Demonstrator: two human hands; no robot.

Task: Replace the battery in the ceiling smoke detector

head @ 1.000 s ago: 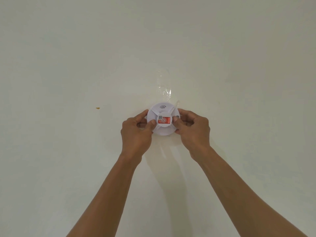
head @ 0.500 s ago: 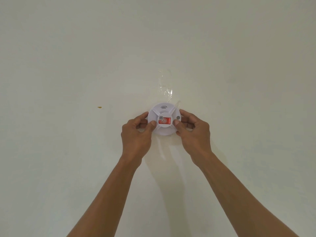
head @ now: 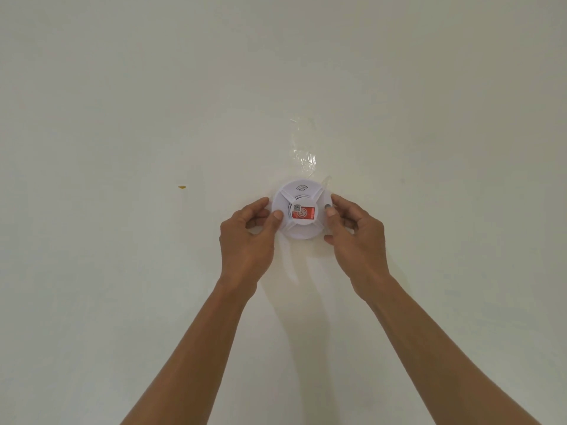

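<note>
- One small orange-yellow speck (head: 181, 187) sits on the smooth, matte off-white ceiling (head: 122, 102), well left of my hands.
- My left hand (head: 247, 237) has its grip on the left rim of the detector: thumb on the face, curled fingers behind the edge.
- The one smoke detector (head: 302, 210) is a round, glossy white plastic disc mounted on the ceiling between my two hands, with four raised ribs running from a central hub.
- One red rectangular label (head: 303, 213) sits on the hub, with a small square printed code at its left end.
- One crinkled strip of clear tape (head: 302, 148) shines just above the detector.
- One small grey round button (head: 327, 206) sits near the right rim.
- My right hand (head: 357, 237) grips the right rim, thumb on the face by the button, fingers curled round the edge.
</note>
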